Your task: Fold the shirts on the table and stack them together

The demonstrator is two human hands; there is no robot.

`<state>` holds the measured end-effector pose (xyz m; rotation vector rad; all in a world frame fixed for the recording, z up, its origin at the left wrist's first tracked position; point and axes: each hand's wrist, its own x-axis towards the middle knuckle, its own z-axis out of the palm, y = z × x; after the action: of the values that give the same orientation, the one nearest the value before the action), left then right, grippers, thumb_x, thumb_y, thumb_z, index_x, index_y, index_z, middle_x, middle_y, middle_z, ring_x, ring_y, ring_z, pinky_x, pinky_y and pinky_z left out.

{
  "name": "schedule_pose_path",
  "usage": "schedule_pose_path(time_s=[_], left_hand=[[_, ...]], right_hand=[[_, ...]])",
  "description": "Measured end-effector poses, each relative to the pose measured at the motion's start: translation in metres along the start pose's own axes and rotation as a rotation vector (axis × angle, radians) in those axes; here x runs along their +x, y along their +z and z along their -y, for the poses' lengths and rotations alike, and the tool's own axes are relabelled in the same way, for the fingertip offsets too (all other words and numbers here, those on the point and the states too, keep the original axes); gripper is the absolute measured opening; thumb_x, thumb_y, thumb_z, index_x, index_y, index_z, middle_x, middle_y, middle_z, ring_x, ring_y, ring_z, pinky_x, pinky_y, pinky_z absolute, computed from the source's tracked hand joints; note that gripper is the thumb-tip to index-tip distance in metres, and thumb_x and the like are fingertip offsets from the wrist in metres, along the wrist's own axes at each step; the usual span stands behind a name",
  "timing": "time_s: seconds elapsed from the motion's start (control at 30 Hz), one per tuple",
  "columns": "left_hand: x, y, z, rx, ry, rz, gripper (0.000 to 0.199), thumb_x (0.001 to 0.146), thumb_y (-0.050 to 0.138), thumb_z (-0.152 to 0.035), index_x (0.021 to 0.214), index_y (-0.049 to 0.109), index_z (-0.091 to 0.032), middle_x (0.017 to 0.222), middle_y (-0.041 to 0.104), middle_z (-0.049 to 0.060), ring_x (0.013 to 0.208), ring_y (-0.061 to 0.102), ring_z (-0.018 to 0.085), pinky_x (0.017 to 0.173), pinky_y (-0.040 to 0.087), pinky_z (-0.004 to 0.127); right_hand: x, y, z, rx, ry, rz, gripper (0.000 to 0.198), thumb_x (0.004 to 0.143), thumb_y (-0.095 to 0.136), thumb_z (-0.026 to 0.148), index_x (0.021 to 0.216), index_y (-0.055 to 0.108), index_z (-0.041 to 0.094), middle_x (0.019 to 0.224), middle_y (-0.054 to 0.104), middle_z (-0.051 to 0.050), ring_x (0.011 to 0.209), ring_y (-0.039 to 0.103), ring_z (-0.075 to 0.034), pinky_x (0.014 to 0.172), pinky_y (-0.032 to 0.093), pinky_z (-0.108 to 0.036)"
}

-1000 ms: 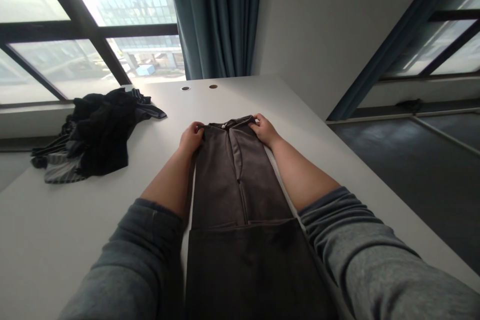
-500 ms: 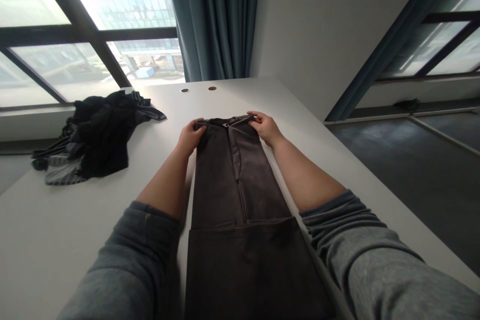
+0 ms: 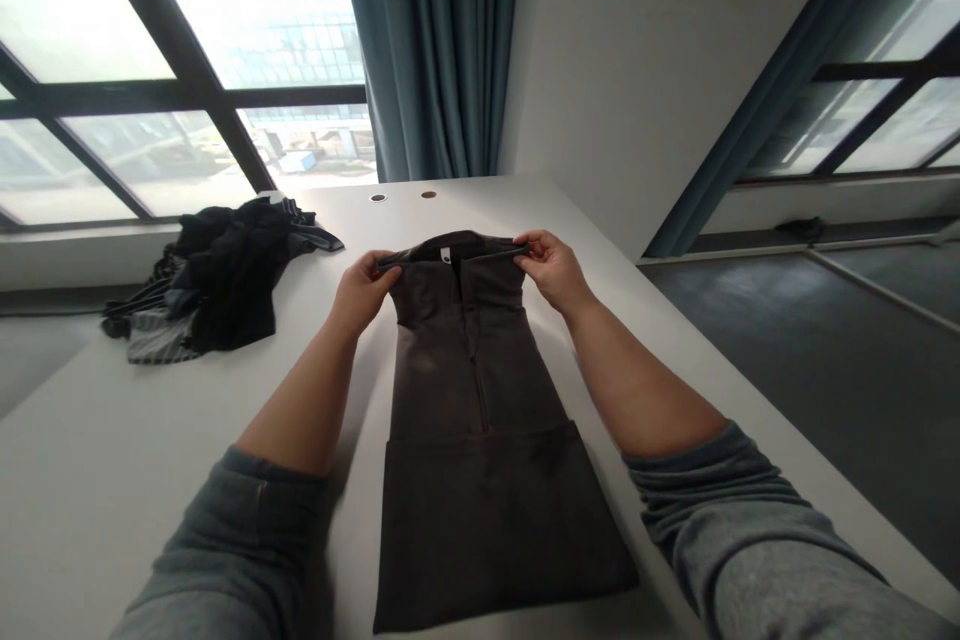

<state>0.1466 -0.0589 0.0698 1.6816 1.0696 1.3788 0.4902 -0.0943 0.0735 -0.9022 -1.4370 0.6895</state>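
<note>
A dark grey-brown skirt (image 3: 506, 510) lies lengthwise in front of me, its lower part folded up over itself. My left hand (image 3: 358, 292) pinches the left end of its waistband between thumb and fingers. At the right end, my right hand (image 3: 556, 270) grips the same band. The waistband is raised off the table and drawn wide, and its opening shows a small white label (image 3: 445, 255) inside. A seam or opening runs down the middle of the cloth to the folded edge.
A heap of dark and striped clothes (image 3: 232, 280) lies at the table's far left. Two round cable holes, one of them (image 3: 428, 195) brown, are set in the white table (image 3: 202, 440) near its far edge. A blue curtain (image 3: 431, 50) hangs behind, beside a window.
My hands have moved apart and lifted the waistband, stretching it wider and showing the label more clearly. The skirt's near edge has come into view as the camera view shifted.
</note>
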Motion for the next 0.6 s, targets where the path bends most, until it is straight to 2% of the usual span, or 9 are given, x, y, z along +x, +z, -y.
schedule_pose_path(time_s=[0.23,0.43,0.6], left_hand=[[-0.042,-0.018,-0.028,0.136,0.071,0.054,0.034,0.082,0.077,-0.042,0.107,0.070,-0.020,0.088,0.075,0.003,0.081,0.071,0.021,0.081,0.057,0.037],[-0.083,-0.026,-0.052,0.385,0.158,0.137,0.025,0.089,0.071,-0.041,0.105,0.071,-0.022,0.100,0.078,0.005,0.091,0.073,0.024,0.085,0.057,0.038],[-0.108,-0.033,-0.057,0.476,0.189,0.211,0.023,0.092,0.067,-0.042,0.105,0.072,-0.023,0.100,0.078,0.006,0.088,0.071,0.023,0.072,0.054,0.034]], right_hand=[[-0.043,-0.012,0.036,-0.034,0.024,0.007,0.051,0.081,0.080,0.034,0.129,0.065,0.025,0.095,0.076,-0.001,0.087,0.071,-0.018,0.083,0.057,-0.032],[-0.080,-0.021,0.050,-0.164,0.047,0.033,0.027,0.083,0.079,0.039,0.103,0.076,0.022,0.096,0.078,-0.004,0.088,0.073,-0.022,0.088,0.059,-0.038],[-0.108,-0.028,0.057,-0.309,-0.010,0.138,0.015,0.089,0.074,0.035,0.099,0.077,0.024,0.103,0.079,-0.004,0.101,0.074,-0.024,0.098,0.057,-0.041]])
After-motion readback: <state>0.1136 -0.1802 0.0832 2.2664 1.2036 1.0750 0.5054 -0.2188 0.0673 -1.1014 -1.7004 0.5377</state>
